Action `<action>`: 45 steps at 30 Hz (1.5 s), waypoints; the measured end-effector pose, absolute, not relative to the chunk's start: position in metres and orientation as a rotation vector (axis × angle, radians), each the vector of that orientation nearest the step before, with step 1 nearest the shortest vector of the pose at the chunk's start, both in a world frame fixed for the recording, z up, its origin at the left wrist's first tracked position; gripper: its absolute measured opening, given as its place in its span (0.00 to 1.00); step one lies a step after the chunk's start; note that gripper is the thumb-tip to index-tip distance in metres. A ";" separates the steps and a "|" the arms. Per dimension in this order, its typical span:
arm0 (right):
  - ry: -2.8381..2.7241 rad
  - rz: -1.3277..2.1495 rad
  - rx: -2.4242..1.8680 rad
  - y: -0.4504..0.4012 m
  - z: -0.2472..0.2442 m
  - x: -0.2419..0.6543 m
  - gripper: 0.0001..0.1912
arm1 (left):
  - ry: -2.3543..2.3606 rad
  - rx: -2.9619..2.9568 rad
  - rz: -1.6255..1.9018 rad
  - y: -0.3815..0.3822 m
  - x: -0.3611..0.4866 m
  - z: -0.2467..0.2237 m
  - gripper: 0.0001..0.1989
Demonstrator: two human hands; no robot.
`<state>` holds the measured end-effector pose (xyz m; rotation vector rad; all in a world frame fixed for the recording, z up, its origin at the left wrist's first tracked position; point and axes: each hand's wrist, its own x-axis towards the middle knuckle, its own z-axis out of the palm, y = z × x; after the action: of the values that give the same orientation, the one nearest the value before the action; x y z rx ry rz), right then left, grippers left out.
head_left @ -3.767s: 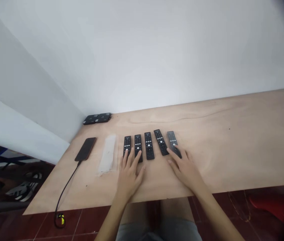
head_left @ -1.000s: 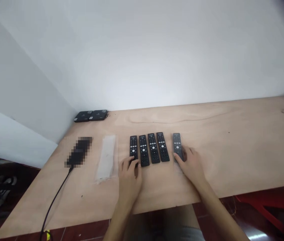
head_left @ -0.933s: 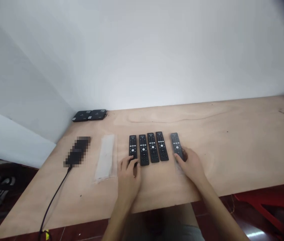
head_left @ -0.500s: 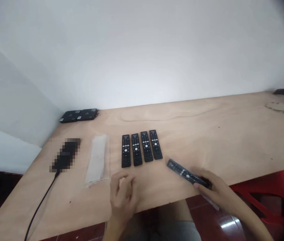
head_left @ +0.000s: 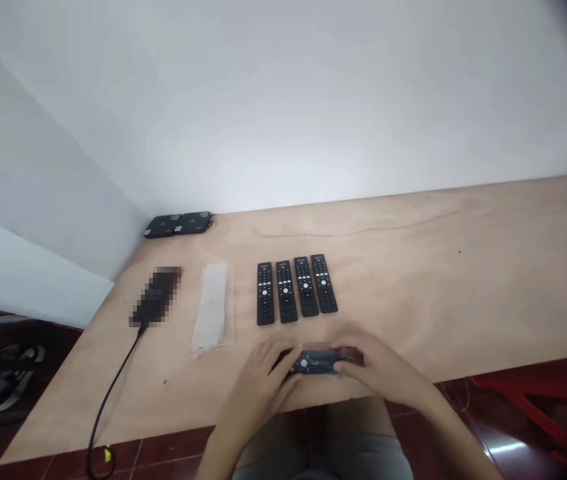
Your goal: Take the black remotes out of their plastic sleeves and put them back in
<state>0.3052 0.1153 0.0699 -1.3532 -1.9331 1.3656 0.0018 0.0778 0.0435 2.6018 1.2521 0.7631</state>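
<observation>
Both hands hold a black TV remote (head_left: 319, 362) crosswise, low over the front edge of the plywood table (head_left: 413, 287). My left hand (head_left: 256, 387) grips its left end and my right hand (head_left: 383, 367) its right end, and my fingers hide part of it. Several matching black remotes (head_left: 291, 288) lie side by side, upright and slightly fanned, just behind my hands and not touching them. A strip of translucent plastic sheet (head_left: 212, 307) lies to their left.
A pixelated dark phone (head_left: 156, 298) lies left of the strip, its black cable (head_left: 113, 393) running over the table edge. Black flat devices (head_left: 177, 224) sit in the far corner against the white wall. Red furniture (head_left: 528, 393) stands on the tiled floor at right.
The rightmost remote has left the row, lifted by my right hand and turned crosswise near the table's front edge. My left hand has let go of the row and joined it there.
</observation>
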 end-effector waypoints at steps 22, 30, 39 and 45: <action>-1.211 1.517 -1.256 0.102 0.063 0.309 0.13 | 1.424 2.426 0.760 0.069 -0.019 0.040 0.29; -1.187 1.627 -1.314 0.103 0.066 0.299 0.22 | 1.389 2.454 0.785 0.066 -0.017 0.043 0.27; -1.281 1.541 -1.276 0.108 0.047 0.284 0.22 | 1.370 2.471 0.733 0.065 -0.016 0.039 0.26; -1.348 1.510 -1.301 0.104 0.053 0.274 0.19 | 1.350 2.487 0.731 0.064 -0.016 0.041 0.24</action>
<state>0.2736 0.1036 0.0529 -1.3010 -1.3478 1.5099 -0.0161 0.0644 0.0412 2.4867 1.3498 0.7312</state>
